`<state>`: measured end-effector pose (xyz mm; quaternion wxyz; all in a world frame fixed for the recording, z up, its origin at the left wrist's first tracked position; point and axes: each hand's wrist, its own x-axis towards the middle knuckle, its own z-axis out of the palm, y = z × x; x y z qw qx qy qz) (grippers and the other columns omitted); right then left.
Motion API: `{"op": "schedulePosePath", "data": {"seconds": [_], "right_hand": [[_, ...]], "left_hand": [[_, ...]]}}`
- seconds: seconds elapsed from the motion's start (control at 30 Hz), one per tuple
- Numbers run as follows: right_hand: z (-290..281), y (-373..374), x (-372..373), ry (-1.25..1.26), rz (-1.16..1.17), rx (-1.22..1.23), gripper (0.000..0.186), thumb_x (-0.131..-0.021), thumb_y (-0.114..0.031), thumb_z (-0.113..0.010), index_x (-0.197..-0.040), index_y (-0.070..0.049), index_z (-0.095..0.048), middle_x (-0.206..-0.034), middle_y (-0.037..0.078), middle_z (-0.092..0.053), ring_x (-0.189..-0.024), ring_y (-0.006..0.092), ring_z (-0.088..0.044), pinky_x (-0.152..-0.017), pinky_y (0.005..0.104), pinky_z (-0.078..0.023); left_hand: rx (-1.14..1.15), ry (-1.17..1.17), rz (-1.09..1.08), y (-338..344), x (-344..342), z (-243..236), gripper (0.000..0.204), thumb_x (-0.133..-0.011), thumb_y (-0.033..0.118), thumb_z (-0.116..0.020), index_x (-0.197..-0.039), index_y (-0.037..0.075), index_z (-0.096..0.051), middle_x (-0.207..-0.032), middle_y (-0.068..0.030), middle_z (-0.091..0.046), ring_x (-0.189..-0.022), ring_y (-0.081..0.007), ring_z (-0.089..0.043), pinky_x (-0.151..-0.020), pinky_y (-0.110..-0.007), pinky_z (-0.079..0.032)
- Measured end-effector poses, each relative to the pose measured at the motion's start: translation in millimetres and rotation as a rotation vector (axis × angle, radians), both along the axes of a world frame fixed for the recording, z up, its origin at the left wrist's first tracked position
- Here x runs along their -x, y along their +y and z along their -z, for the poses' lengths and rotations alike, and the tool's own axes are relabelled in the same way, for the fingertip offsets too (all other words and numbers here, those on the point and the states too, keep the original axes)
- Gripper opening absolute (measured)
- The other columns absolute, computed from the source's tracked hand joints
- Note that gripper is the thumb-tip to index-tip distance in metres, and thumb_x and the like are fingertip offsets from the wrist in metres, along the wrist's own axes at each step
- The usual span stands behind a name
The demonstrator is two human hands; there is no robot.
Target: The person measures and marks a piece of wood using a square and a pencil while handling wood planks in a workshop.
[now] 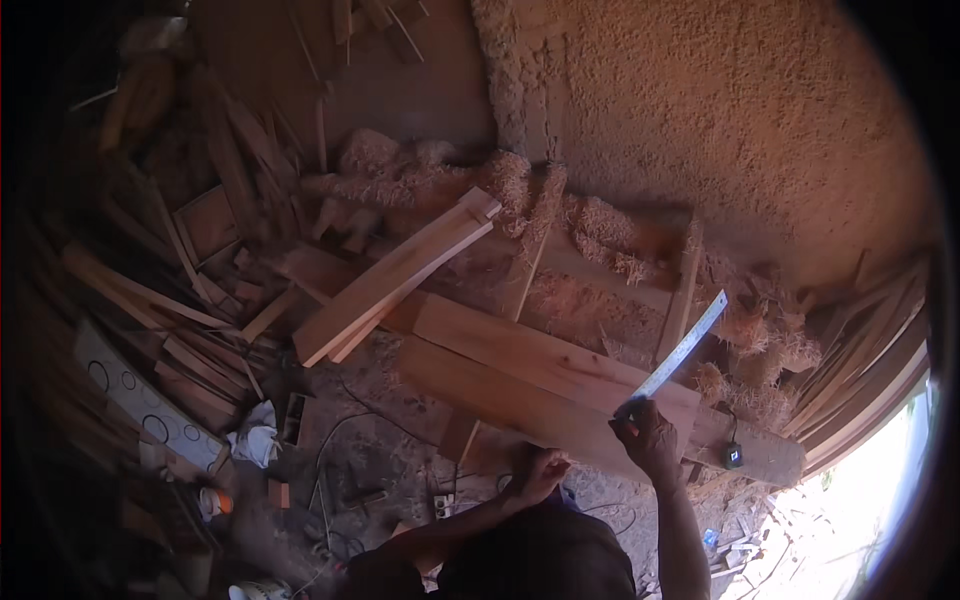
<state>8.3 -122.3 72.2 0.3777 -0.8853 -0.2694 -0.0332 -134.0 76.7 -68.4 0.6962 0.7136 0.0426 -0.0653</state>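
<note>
My right hand [650, 436] is closed round the dark handle of a try square [684, 345] at the near right of the boards. Its pale metal blade points up and away to the right, over the edge of a wooden board [540, 352]. My left hand [541, 474] is in front of my body, close to the near edge of another long plank [490, 390]. Its fingers are curled together, and I cannot make out what they hold. A small black tape measure [733, 455] rests on the plank's right end, right of my right hand.
Two stacked timber lengths [400, 275] lie slantwise across the boards' left part. Wood shavings [600, 230] heap along the rough wall [720, 110]. Offcuts, a white plastic bag [256, 435], an orange-and-white can [214, 502] and a dark cord [325, 450] lie on the left. More planks [870, 350] lean at right.
</note>
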Motion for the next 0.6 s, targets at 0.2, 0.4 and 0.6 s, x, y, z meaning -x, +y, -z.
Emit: {"op": "schedulePosePath", "data": {"seconds": [0.2, 0.4, 0.6], "right_hand": [[68, -23, -68, -0.025, 0.077, 0.203, 0.047, -0.088, -0.037, -0.078, -0.112, -0.005, -0.053, -0.099, 0.019, -0.067, -0.086, 0.0438, -0.067, -0.069, 0.0553, -0.052], [77, -34, -78, 0.147, 0.156, 0.391, 0.053, -0.091, -0.046, -0.071, -0.113, -0.002, -0.05, -0.101, 0.023, -0.066, -0.094, 0.0463, -0.066, -0.077, 0.0582, -0.051], [75, -47, -46, 0.233, 0.17, 0.329, 0.055, -0.091, -0.047, -0.071, -0.117, -0.003, -0.049, -0.109, 0.023, -0.067, -0.099, 0.0446, -0.066, -0.08, 0.058, -0.049]], "left_hand": [[0.413, 0.463, -0.628, 20, 7, -24, 0.03, -0.102, 0.018, -0.064, -0.122, -0.001, -0.054, -0.108, -0.0133, -0.067, -0.09, -0.0165, -0.067, -0.071, -0.03, -0.057], [0.196, 0.334, -0.522, 15, -14, -31, 0.027, -0.1, 0.015, -0.065, -0.116, -0.002, -0.053, -0.108, -0.0115, -0.067, -0.091, -0.0146, -0.064, -0.071, -0.028, -0.056], [0.143, 0.271, -0.564, 9, -8, -25, 0.03, -0.097, 0.012, -0.066, -0.12, -0.003, -0.053, -0.108, -0.0101, -0.067, -0.095, -0.0142, -0.062, -0.077, -0.03, -0.053]]}}
